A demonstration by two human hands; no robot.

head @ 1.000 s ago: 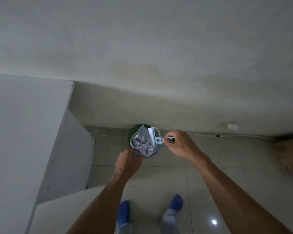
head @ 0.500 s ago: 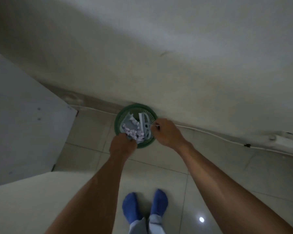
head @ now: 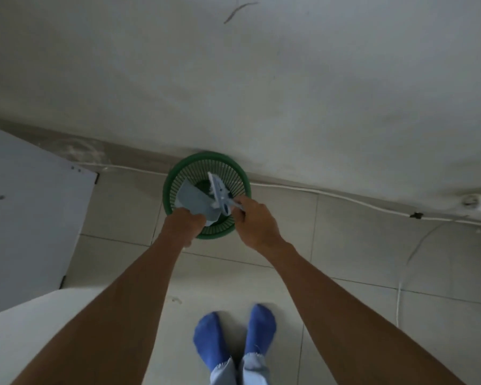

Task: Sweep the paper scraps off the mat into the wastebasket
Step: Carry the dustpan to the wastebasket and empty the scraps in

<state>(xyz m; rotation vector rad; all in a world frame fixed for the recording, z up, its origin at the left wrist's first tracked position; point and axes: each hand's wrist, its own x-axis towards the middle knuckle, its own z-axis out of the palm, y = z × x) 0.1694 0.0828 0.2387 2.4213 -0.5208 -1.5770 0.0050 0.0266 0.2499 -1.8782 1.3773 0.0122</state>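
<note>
Wastebasket (head: 172, 187), green with slatted walls, stands against the wall; left hand (head: 184, 222) grips a tilted pale-blue dustpan (head: 190, 200) over it, right hand (head: 254, 220) pinches a small brush (head: 220, 191).

The wastebasket (head: 206, 162) sits on the floor (head: 345, 245), right up against the wall (head: 261, 79) behind it. A cable (head: 331, 196) runs along the wall's foot on both sides of it. Over the wastebasket's mouth, the dustpan (head: 192, 198) is on the left, tipped inward, with the left hand (head: 184, 223) at its near end. The brush (head: 218, 190) is just to its right, touching it, with the right hand (head: 254, 220) at the near rim. Off to the left stands a panel (head: 25, 218), and nearer, a table (head: 39, 329). Two socked feet (head: 233, 334) stand on the floor, directly before the wastebasket.
</note>
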